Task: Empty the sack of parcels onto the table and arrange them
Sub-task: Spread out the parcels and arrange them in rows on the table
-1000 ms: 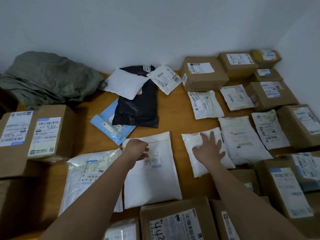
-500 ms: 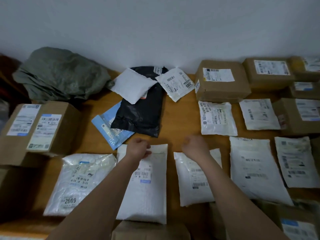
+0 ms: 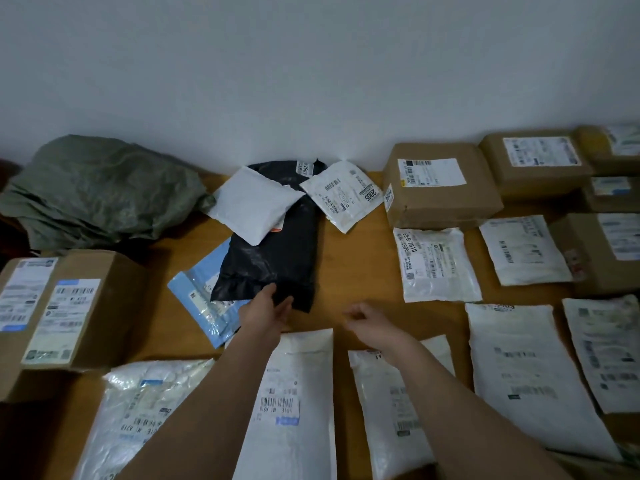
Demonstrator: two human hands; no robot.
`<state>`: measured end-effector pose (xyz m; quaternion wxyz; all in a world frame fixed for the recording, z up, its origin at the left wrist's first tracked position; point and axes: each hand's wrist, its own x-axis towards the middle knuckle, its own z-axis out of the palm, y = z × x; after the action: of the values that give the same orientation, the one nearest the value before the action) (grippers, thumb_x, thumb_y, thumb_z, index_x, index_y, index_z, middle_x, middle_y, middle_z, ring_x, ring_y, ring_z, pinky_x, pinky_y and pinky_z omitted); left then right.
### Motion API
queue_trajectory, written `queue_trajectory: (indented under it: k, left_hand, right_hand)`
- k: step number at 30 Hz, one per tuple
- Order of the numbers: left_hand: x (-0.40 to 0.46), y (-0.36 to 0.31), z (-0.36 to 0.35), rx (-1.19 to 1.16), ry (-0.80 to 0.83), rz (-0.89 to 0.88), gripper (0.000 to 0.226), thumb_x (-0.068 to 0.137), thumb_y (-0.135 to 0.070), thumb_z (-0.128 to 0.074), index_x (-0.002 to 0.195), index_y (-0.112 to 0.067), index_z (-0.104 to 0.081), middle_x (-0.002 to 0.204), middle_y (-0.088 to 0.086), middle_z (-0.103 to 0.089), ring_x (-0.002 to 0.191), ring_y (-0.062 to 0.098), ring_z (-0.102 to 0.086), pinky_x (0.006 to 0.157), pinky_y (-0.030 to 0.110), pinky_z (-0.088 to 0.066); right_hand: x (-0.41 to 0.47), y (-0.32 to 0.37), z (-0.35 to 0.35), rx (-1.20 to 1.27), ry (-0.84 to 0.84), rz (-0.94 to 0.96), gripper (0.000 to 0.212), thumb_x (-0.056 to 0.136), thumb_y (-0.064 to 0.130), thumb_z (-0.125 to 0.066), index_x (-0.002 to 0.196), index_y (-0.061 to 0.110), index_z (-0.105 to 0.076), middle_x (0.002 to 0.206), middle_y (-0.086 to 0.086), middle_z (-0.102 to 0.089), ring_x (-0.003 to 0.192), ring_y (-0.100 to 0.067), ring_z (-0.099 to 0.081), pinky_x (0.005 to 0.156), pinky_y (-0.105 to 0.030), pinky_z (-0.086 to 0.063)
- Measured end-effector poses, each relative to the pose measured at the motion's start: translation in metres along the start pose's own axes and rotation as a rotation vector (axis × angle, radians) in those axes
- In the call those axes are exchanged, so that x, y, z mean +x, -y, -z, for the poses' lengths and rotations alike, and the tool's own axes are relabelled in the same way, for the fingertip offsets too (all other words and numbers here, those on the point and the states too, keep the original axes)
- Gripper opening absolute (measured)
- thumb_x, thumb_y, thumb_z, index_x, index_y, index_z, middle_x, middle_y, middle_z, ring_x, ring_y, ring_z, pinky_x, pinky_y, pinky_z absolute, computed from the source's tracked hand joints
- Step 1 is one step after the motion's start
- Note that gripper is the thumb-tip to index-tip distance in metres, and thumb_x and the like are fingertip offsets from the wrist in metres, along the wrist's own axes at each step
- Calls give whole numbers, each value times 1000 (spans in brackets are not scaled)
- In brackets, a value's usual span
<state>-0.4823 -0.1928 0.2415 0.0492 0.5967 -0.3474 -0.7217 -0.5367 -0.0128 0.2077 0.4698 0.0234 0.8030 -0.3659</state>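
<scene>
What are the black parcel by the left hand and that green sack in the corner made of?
Black parcel: likely thin plastic film, glossy, with crinkled highlights. Green sack: probably woven plastic, matte, with a faint weave texture and soft folds.

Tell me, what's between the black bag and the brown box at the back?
A white packet with a label, then bare table, between black bag and brown box; head view.

A black mailer covers much of the blue parcel beneath it. Right-hand labels blur; the yellow box runs past the frame's edge.
</scene>
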Motion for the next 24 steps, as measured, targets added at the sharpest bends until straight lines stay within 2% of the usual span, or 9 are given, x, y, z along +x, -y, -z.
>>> queue_trajectory:
  k: [3,7,12,14,16,17,19,21,24]
  left_hand:
    - [5,-3,-10,-1,23,10,21,90,-22,-67,103,-8,-58,92,9,-66,76,17,-63,62,27,-51]
    - [2,-14,-14,16,54,14,17,89,-24,-68,82,-12,-59,73,2,-58,59,11,-49,55,24,-42]
    - [-1,-31,-14,57,-14,-90,12,85,-8,-61,76,-9,-54,75,7,-54,62,15,-47,57,26,-41]
    - [-8,-33,-12,51,-40,-100,10,79,2,-52,76,-7,-50,71,6,-48,62,15,-43,55,27,-37]
    - [-14,-33,-5,197,-132,-92,12,79,4,-47,75,-8,-45,69,7,-42,60,16,-39,54,27,-33]
    - [-15,-33,1,275,-156,-112,12,81,4,-45,75,-7,-45,69,7,-41,60,17,-40,54,27,-33]
    - [-14,-36,17,441,-166,-206,13,84,4,-43,74,-4,-47,68,8,-44,63,20,-44,58,26,-35]
    - [-9,-41,33,601,-183,-312,18,84,5,-43,68,-3,-48,67,10,-46,66,24,-47,55,24,-35]
    - [0,-51,49,655,-231,-441,20,81,7,-42,64,-4,-42,64,9,-40,63,23,-41,51,25,-28]
  right_hand:
    - [7,2,-2,-83,-42,-31,20,89,30,-58,107,38,-52,133,-3,-32,126,-26,-40,106,-41,-41]
    - [6,2,-5,-86,-52,-37,25,87,33,-61,110,38,-54,132,-1,-33,126,-25,-38,107,-41,-39]
    - [3,7,-2,-28,-56,-53,20,87,33,-61,106,37,-56,129,1,-35,123,-22,-40,105,-38,-40]
    - [3,10,0,27,-75,-67,16,90,26,-59,105,29,-59,120,-1,-47,106,-16,-51,86,-28,-47]
    - [2,17,3,149,-152,-49,10,94,16,-52,100,21,-59,99,1,-57,80,-9,-54,62,-21,-44]
    - [2,22,3,218,-221,-16,12,95,13,-50,100,20,-59,93,3,-57,76,-9,-54,59,-21,-42]
    - [3,32,3,289,-388,80,18,94,11,-51,110,18,-58,100,2,-57,81,-10,-55,63,-21,-42]
    - [3,44,2,227,-575,171,20,91,7,-55,109,15,-57,110,-4,-55,85,-10,-54,63,-17,-41]
    - [7,54,2,-56,-744,245,22,86,7,-58,106,16,-56,123,-8,-43,110,-22,-46,91,-27,-42]
